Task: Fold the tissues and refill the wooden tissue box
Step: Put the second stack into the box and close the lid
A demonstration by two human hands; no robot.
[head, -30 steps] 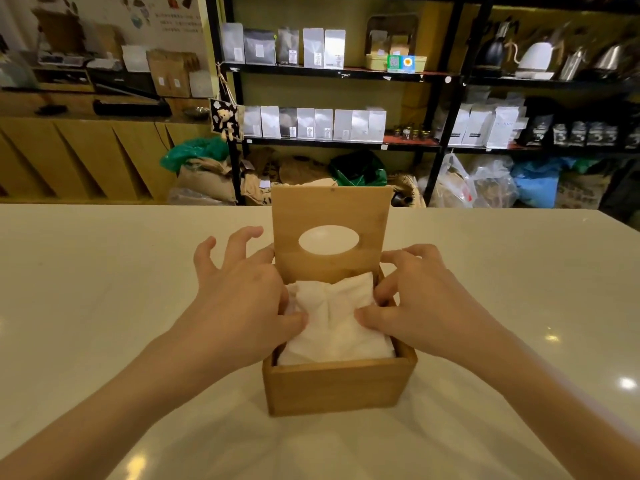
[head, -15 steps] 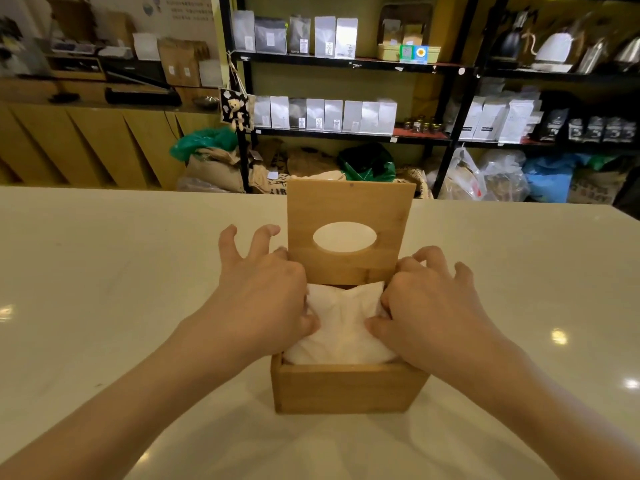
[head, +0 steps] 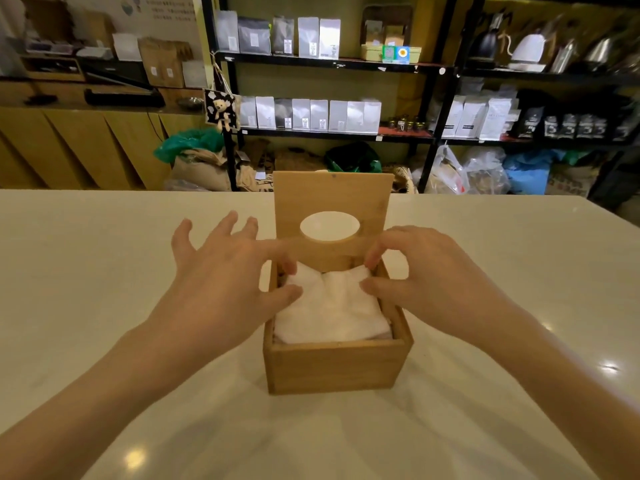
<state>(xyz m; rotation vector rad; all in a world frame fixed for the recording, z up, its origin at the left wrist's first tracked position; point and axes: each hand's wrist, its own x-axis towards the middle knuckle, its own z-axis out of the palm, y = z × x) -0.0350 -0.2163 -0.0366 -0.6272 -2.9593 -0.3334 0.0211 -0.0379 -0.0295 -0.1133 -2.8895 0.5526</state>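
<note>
We find the desk (head: pixel 104 271) bare to the left, right and front of the wooden tissue box (head: pixel 334 365), so our hands can pass there. The upright lid (head: pixel 332 199) blocks the back side. From above, the opening is filled with tissues (head: pixel 332 306), and our left hand (head: pixel 221 285) and right hand (head: pixel 426 282) occupy its two edges.

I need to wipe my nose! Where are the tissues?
The tissues sit inside the open wooden box at the middle of the white table, between the left hand and right hand.
</note>
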